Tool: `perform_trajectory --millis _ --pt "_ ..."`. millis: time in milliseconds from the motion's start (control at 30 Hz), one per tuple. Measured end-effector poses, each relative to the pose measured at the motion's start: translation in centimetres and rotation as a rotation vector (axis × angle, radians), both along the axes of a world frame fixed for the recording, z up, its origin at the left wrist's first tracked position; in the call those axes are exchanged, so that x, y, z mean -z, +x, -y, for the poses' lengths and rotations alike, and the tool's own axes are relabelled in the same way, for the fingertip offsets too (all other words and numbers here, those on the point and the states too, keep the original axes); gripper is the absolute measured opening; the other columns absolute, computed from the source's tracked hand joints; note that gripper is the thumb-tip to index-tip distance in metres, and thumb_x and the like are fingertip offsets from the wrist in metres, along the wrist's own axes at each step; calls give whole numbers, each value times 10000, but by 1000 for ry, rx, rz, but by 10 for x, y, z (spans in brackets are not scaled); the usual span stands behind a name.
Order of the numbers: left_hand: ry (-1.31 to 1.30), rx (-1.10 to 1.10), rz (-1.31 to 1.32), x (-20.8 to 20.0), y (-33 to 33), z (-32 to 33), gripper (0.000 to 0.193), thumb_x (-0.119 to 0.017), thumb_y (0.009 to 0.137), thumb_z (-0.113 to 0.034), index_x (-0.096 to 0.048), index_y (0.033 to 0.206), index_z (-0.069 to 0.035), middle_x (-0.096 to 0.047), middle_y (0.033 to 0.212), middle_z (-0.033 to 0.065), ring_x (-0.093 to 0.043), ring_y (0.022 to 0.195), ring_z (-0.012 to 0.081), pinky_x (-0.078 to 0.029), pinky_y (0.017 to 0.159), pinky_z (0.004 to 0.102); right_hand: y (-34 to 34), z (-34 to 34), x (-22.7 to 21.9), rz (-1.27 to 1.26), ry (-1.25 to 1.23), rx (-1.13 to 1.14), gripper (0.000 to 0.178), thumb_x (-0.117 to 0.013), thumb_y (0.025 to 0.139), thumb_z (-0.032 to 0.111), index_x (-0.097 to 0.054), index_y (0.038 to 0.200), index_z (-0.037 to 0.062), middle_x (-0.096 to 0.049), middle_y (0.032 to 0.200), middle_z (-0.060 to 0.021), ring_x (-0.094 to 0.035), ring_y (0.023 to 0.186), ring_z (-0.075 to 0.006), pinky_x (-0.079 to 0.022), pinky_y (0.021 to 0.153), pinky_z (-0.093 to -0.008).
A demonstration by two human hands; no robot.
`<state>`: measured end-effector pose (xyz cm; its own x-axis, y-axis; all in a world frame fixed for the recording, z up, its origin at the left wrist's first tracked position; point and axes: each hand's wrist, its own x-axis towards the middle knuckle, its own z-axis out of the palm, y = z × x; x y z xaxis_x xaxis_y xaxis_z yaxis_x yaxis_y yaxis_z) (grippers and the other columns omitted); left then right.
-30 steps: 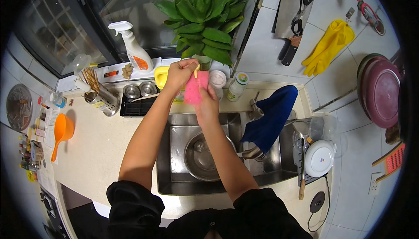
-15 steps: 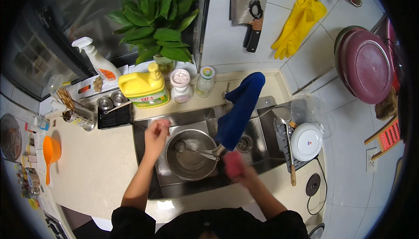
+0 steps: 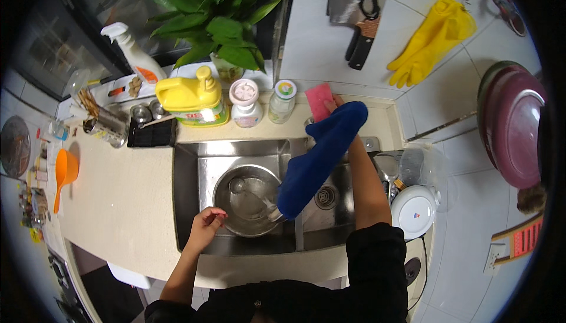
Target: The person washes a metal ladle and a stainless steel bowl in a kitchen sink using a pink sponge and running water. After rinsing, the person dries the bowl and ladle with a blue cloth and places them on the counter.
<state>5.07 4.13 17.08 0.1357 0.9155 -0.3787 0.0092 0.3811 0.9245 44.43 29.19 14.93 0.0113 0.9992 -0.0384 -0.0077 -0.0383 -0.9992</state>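
Note:
My right hand (image 3: 333, 104) reaches behind the sink, partly hidden by a blue cloth (image 3: 315, 161). It grips a pink sponge (image 3: 319, 100) above the back ledge, beside a glass jar (image 3: 282, 102). The blue cloth drapes over the faucet, whose spout end shows below it in the left basin. My left hand (image 3: 207, 224) hovers by the near-left rim of a metal pot (image 3: 226, 224), fingers curled in with nothing visible between them. The pot sits in the left basin, with a ladle-like utensil (image 3: 237, 185) inside it.
Along the back ledge stand a yellow jug (image 3: 191, 100), a pump bottle (image 3: 245, 105) and a spray bottle (image 3: 134, 54). A white bowl (image 3: 414, 210) sits right of the sink (image 3: 187, 205). An orange scoop (image 3: 66, 166) lies far left. Yellow gloves (image 3: 433, 43) and knives (image 3: 361, 46) hang above.
My right hand has carried the pink sponge from in front of the sink to the back ledge, behind the blue cloth. My left hand has dropped nearer to me, beside the pot.

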Motion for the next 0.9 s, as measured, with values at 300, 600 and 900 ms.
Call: perform_trajectory --millis 300,600,900 --pt "-643 -46 238 54 59 22 216 -580 816 -126 -547 1000 -18 -577 954 76 -580 818 148 -506 703 277 7 59 8 -221 -27 150 389 -460 887 285 -425 1176 27 -545 1072 -92 -533 970 -210 -439 828 -327" --pt "-978 -525 975 268 140 4 106 -539 829 -130 -525 884 -41 -534 854 77 -543 813 226 -482 672 369 -44 252 -32 -645 -584 81 443 -468 875 353 -425 1192 46 -534 1103 -87 -528 987 -218 -448 794 -351" --pt "-897 -403 581 142 33 43 81 -462 873 -137 -492 852 -65 -444 624 41 -416 490 156 -371 437 255 -189 224 143 860 -143 -262 301 -578 809 219 -449 1020 47 -521 977 -183 -549 860 -295 -461 689 -341"
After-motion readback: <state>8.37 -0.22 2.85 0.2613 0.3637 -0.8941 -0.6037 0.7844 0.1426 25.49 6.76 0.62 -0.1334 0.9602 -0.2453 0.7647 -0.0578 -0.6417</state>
